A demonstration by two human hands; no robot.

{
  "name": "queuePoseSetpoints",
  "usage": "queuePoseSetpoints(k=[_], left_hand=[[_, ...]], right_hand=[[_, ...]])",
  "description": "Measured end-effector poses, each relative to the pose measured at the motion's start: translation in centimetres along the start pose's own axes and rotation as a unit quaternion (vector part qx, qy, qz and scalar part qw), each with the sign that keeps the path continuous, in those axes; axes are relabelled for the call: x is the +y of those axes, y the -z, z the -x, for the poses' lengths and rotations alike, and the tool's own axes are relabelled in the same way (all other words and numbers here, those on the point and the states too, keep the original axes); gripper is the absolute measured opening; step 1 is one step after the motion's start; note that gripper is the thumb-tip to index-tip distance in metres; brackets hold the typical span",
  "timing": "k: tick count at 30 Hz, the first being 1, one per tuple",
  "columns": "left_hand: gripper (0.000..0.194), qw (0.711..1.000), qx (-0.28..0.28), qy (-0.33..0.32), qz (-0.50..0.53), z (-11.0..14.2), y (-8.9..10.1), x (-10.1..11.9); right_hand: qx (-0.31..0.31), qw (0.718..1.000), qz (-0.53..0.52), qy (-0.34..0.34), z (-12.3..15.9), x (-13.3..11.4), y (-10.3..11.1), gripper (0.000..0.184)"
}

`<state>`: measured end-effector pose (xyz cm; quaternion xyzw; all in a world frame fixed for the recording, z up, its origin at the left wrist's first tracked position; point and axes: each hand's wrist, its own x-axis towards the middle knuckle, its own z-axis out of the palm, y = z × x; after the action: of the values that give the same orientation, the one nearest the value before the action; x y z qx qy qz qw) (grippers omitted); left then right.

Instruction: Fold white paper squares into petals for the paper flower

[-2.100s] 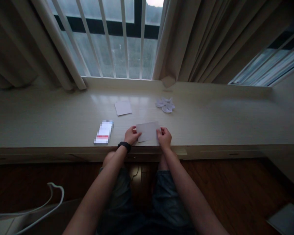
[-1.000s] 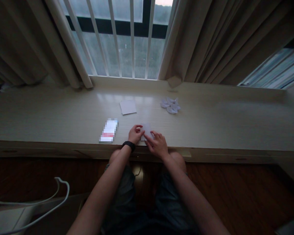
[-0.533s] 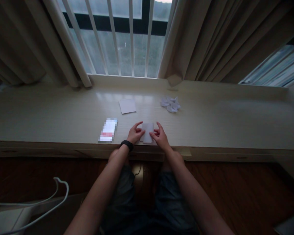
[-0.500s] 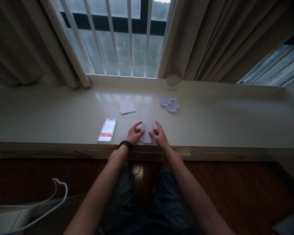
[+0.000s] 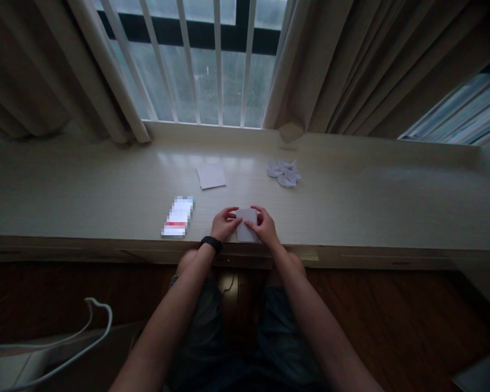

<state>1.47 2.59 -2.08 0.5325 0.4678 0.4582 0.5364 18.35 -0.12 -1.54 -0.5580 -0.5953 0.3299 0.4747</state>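
A small folded white paper (image 5: 245,228) lies near the front edge of a pale wooden ledge (image 5: 351,212). My left hand (image 5: 224,224), with a black band on its wrist, pinches the paper's left side with curled fingers. My right hand (image 5: 263,227) grips the right side, its fingers bent over the top edge. Both hands press the paper against the ledge.
A flat white paper square (image 5: 211,176) lies further back. A folded white paper flower (image 5: 284,172) sits to its right. A blurred phone screen (image 5: 177,217) glows to the left of my hands. Curtains and a barred window stand behind. A white cable (image 5: 90,324) loops at lower left.
The paper was a wide rectangle held at both ends, then it was folded to a narrow piece. My fingers have since closed in over its top edge.
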Motion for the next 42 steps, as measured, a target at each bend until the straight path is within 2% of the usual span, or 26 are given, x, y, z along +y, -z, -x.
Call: queuePoseSetpoints(k=[5, 12, 18, 33, 42], left_hand=[[0.061, 0.999, -0.018, 0.007, 0.03, 0.3, -0.1, 0.5], [0.059, 0.998, -0.029, 0.024, 0.045, 0.6, -0.2, 0.9], [0.053, 0.997, -0.026, 0.033, 0.071, 0.8, -0.4, 1.4], [0.048, 0.998, -0.012, 0.047, 0.039, 0.9, -0.4, 1.1], [0.048, 0.998, -0.025, 0.041, 0.051, 0.9, -0.4, 1.3]], right_hand=[[0.018, 0.999, -0.04, -0.01, -0.3, 0.2, -0.1, 0.043], [0.044, 0.998, -0.037, -0.011, -0.1, 0.2, -0.3, 0.038], [0.05, 0.999, -0.016, 0.004, 0.0, 0.2, -0.2, 0.035], [0.039, 0.999, -0.023, -0.009, -0.1, 0.3, 0.0, 0.032], [0.061, 0.998, -0.018, -0.011, 0.0, 0.3, 0.0, 0.034]])
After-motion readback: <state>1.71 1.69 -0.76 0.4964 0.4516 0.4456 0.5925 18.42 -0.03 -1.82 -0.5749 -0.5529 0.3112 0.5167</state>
